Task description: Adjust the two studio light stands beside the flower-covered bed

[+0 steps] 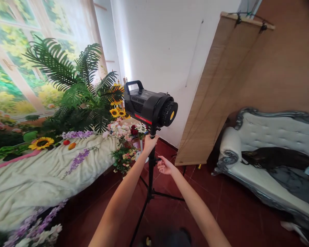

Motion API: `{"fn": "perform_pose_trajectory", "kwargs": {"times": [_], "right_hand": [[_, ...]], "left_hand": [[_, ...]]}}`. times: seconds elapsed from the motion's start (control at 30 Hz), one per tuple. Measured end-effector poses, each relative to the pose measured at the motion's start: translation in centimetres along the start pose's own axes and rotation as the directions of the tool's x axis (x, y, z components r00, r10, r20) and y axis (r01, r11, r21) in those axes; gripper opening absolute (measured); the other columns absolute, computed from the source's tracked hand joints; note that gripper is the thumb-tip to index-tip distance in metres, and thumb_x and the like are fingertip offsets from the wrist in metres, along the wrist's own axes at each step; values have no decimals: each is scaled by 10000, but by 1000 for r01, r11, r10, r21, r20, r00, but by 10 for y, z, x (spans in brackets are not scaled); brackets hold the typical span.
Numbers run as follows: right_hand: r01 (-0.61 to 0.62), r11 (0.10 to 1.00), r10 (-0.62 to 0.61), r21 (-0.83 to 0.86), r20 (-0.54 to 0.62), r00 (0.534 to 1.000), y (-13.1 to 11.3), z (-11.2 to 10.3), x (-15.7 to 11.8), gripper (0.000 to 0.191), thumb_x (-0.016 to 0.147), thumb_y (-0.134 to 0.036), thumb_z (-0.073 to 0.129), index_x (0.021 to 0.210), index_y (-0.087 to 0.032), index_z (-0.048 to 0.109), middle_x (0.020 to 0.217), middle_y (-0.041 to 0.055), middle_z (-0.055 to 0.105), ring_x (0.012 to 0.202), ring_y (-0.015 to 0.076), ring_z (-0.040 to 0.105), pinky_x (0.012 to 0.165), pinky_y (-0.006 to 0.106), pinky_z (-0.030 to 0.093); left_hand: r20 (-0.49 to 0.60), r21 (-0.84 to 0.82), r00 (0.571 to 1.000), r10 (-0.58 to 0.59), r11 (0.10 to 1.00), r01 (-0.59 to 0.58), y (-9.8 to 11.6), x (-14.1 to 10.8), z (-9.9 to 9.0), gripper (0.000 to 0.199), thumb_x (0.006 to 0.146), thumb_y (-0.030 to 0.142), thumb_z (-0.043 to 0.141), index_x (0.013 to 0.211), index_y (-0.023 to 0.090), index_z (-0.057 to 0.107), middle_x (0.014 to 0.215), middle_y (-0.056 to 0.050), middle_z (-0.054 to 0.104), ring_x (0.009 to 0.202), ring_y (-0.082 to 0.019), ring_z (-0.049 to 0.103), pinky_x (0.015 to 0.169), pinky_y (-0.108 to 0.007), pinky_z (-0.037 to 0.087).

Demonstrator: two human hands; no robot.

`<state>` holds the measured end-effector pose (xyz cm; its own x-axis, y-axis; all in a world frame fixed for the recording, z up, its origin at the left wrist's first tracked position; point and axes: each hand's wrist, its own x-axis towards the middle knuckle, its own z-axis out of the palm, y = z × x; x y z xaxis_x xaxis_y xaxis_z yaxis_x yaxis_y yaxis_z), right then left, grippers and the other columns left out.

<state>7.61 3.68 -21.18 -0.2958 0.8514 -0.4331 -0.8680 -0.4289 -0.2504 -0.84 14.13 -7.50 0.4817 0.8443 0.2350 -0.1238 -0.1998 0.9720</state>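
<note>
A black studio light (148,104) with a red stripe and a yellow disc at its front sits on top of a black tripod stand (150,175). My left hand (150,143) is wrapped round the upper pole, just under the light. Lower down, on the right side of the pole, my right hand (165,165) has its fingers curled at a small dark knob (157,159), with the index finger and thumb close to it. The stand's legs are spread on the red tiled floor.
On the left, a cream blanket (92,171) bears artificial flowers, below palm leaves (54,65). Pink and white flowers (122,130) stand close behind the pole. A hanging bamboo blind (206,96) is right of the light. A tufted white sofa (262,133) holds dark cloth.
</note>
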Motion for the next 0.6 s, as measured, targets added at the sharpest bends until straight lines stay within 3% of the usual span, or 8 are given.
{"fn": "perform_pose_trajectory", "kwargs": {"times": [0.17,0.23,0.3,0.37,0.43,0.53,0.6], "right_hand": [[149,989,-150,15,63,987,4,-7,15,413,823,-320,512,557,-209,215,422,-106,279,352,25,209,349,145,217],[233,964,-226,-128,66,972,4,-12,18,396,794,-304,559,568,-202,250,436,-114,252,364,23,187,354,140,195],[316,879,-309,-357,78,948,-1,-17,17,350,768,-318,607,605,-191,324,464,-114,279,383,22,196,370,139,187],[338,722,-339,-604,116,933,-11,-18,11,325,755,-384,628,661,-182,392,516,-101,371,405,21,231,399,143,220],[284,535,-274,-796,155,949,-26,-15,3,341,757,-467,607,715,-174,439,606,-67,485,429,22,281,442,161,283],[221,228,-130,-948,195,972,-50,-5,-7,373,770,-524,563,770,-159,488,734,-7,585,484,43,383,511,200,354],[219,-1,-113,-976,217,970,-61,2,-10,377,771,-532,557,773,-159,501,731,-2,592,523,66,430,525,209,355]], "left_hand": [[-133,66,990,40,997,-31,-2,-1,4,271,658,338,562,482,166,449,405,55,359,395,-67,337,428,-202,273],[-182,97,981,69,994,-52,-2,-2,7,287,664,340,555,468,166,438,410,52,355,409,-67,330,433,-204,251],[-220,117,971,95,991,-70,-2,-2,9,306,665,331,550,451,170,403,416,50,346,420,-64,312,435,-205,235],[-241,137,964,112,987,-80,-1,-2,11,321,664,320,548,443,175,366,423,50,336,430,-61,293,435,-205,225],[-252,152,961,110,986,-73,0,-1,12,327,667,316,546,446,177,348,426,51,323,435,-60,279,434,-205,218],[-258,164,961,95,985,-53,1,-1,12,332,674,322,543,451,176,345,429,51,316,437,-60,269,430,-207,208],[-261,165,961,96,985,-54,0,0,13,337,676,328,546,451,174,348,433,51,315,440,-59,267,431,-210,201]]}}
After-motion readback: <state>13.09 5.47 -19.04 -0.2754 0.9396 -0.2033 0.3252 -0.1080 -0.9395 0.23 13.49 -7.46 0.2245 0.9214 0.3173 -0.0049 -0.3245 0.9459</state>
